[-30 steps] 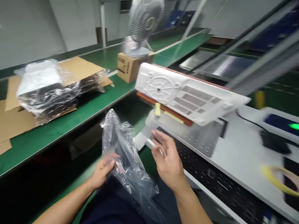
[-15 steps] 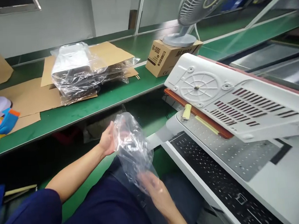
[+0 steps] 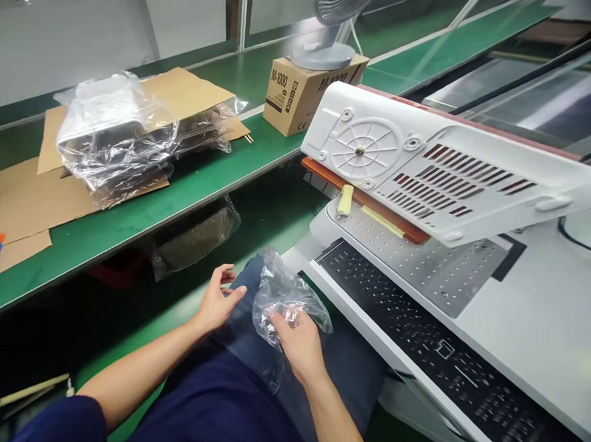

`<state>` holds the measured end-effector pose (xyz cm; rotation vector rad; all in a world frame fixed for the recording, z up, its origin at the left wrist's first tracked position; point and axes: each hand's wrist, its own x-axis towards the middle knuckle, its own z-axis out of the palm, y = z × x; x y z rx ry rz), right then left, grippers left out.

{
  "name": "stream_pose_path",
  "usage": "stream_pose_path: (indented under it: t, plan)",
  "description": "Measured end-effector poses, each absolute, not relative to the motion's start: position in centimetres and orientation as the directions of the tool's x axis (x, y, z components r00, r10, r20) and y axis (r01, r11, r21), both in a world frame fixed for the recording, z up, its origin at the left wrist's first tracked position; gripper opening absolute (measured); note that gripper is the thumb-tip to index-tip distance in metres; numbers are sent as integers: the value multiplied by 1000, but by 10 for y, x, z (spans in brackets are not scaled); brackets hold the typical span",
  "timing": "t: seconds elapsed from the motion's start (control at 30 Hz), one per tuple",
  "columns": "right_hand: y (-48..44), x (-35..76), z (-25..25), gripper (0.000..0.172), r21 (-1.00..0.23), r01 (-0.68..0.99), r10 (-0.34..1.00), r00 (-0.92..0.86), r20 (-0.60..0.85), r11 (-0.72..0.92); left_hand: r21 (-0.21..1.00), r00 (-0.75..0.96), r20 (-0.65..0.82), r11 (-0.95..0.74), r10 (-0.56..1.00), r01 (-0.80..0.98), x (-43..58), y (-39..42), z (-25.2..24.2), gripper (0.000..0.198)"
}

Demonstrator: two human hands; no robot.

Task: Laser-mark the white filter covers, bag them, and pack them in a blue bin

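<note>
A crumpled clear plastic bag (image 3: pixel 285 295) lies on my lap, and my right hand (image 3: pixel 295 338) is closed on its lower part, fingers pinched into the film. My left hand (image 3: pixel 219 300) rests just left of the bag with its fingers apart and loosely curled, holding nothing. Both forearms reach forward over my dark blue trousers. Right of my hands stands a white machine (image 3: pixel 481 303) with a perforated plate and a raised white lid (image 3: pixel 437 165).
A green conveyor belt (image 3: pixel 139 214) runs across the back, carrying cardboard sheets (image 3: pixel 24 197), a stack of plastic-wrapped items (image 3: pixel 115 135) and a brown box marked M-1000 (image 3: pixel 300 90) with a fan on it. Another plastic-wrapped bundle (image 3: pixel 196 237) sits under the belt.
The bag came down from in front of me to my lap. My left hand let go of it and opened; my right hand took hold of it. The view shifted.
</note>
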<state>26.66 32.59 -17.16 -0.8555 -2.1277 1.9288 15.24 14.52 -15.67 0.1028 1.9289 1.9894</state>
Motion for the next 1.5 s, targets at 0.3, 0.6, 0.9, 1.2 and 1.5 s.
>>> stream_pose_path:
  t: [0.3, 0.6, 0.9, 1.2, 1.5]
  plan:
    - [309, 243, -145, 20, -932, 226, 196, -965, -175, 282, 987, -731, -128, 161, 670, -25, 128, 155, -130, 28]
    - [349, 283, -179, 64, -955, 279, 712, -650, -264, -99, 903, -931, -323, 350, 170, -250, 136, 104, -204, 55]
    - [334, 283, -159, 62, -909, 275, 528, -745, -408, -314, 598, -454, 102, 311, 885, 739, 133, 133, -174, 55]
    - [363, 323, -163, 78, -888, 438, 687, -602, -407, -142, 576, -448, -148, 445, 882, 686, 117, 144, -196, 23]
    - [377, 317, -139, 109, -741, 576, 482, -786, -386, 344, 737, -729, 102, 441, 676, 512, 101, 158, -159, 32]
